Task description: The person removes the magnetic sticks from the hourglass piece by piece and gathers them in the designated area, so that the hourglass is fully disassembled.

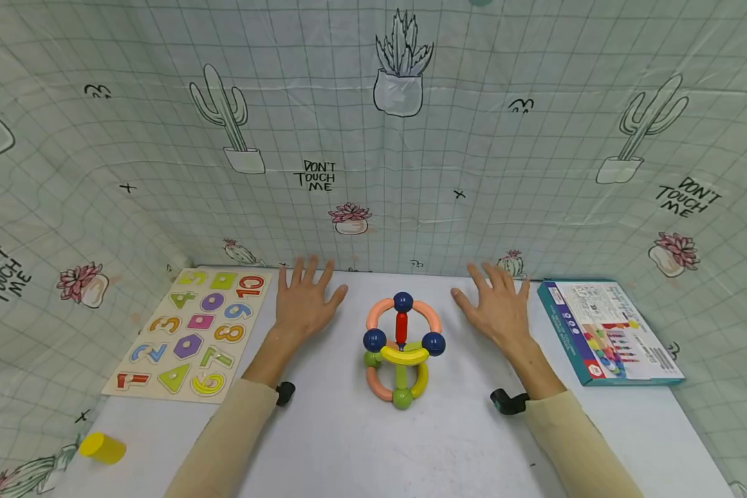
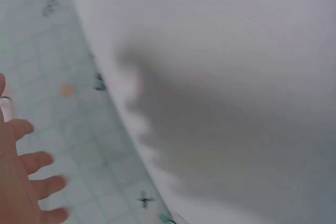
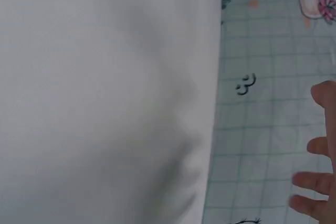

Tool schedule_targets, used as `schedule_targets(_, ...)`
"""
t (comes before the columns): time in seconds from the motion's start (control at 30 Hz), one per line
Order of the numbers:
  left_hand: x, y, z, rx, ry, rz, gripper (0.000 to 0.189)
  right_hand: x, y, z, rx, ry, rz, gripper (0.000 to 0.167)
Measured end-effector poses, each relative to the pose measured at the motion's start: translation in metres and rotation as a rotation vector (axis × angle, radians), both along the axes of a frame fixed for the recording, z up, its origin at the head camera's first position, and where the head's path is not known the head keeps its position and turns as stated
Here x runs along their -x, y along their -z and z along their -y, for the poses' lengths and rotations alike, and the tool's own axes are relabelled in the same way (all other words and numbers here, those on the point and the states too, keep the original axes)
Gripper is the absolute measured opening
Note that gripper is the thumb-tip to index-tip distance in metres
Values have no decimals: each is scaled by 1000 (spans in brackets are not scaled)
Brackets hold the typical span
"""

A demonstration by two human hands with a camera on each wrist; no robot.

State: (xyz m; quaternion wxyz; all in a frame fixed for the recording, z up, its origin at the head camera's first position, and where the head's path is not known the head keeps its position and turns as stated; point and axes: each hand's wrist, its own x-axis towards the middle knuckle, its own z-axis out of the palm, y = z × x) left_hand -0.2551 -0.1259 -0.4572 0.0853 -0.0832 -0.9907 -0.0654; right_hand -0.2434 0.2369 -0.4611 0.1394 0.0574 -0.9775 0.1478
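Note:
Between the two hands stands a toy built of colored rods and balls (image 1: 401,356), with dark blue and green balls joined by pink, red, yellow and green rods. My left hand (image 1: 303,299), fingers spread and holding nothing, is to its left, beside the number-and-shape puzzle board (image 1: 176,344). To the toy's right, my right hand (image 1: 496,304) is likewise spread and holds nothing, near a teal-edged flat box (image 1: 616,335). In the left wrist view the fingers (image 2: 48,186) show at the left edge; the right wrist view has fingers (image 3: 313,182) at its right edge.
A yellow cylinder (image 1: 102,448) lies at the front left of the white table (image 1: 448,449). A grid-patterned cloth (image 1: 448,159) with cactus drawings rises behind the table and along both sides. Each wrist wears a small black device (image 1: 508,402).

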Motion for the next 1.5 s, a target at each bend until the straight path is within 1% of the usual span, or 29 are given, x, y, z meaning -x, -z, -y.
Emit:
schedule_targets(0.03,-2,-6,-5,-65,20,16,72,-3,-6,3,84,-32,24,69)
schedule_targets(0.1,-7,-19,-16,-232,75,65,65,-8,-19,11,270,-99,95,61)
schedule_targets(0.17,-13,-34,-28,-425,150,155,57,-12,-34,19,438,-175,203,54)
schedule_targets(0.2,-15,-40,-34,-510,190,209,54,-14,-40,24,499,-209,260,51)
schedule_targets(0.23,-18,-46,-40,-589,224,272,52,-17,-46,28,543,-242,317,48)
schedule_targets(0.27,-21,-51,-45,-648,256,333,49,-18,-50,32,573,-273,367,45)
schedule_targets(0.33,-26,-59,-54,-731,313,453,47,-23,-56,40,617,-332,463,39)
schedule_targets(0.4,-31,-64,-60,-780,348,551,44,-27,-58,48,643,-375,538,34)
schedule_targets(0.47,-35,-67,-64,-819,367,622,43,-31,-58,56,654,-403,586,33)
schedule_targets(0.53,-37,-67,-67,-858,376,667,43,-34,-58,62,671,-410,610,33)
schedule_targets(0.63,-39,-64,-70,-901,374,696,43,-36,-57,68,694,-394,618,34)
schedule_targets(0.8,-40,-58,-70,-975,365,731,43,-38,-55,69,744,-378,630,38)
schedule_targets(0.87,-40,-56,-70,-999,365,740,43,-38,-54,69,760,-374,635,40)
schedule_targets(0.97,-42,-54,-71,-1034,360,746,43,-38,-53,70,786,-358,627,37)
schedule_targets(1.1,-44,-55,-71,-1057,350,742,44,-39,-52,71,802,-315,597,29)
schedule_targets(1.2,-44,-55,-71,-1067,339,741,45,-40,-53,71,801,-292,578,27)
schedule_targets(1.27,-44,-54,-71,-1076,328,745,46,-40,-53,71,802,-295,567,29)
schedule_targets(1.37,-46,-55,-69,-1090,312,755,47,-39,-52,71,799,-321,539,33)
schedule_targets(1.5,-48,-54,-67,-1117,301,771,49,-39,-49,71,748,-350,455,34)
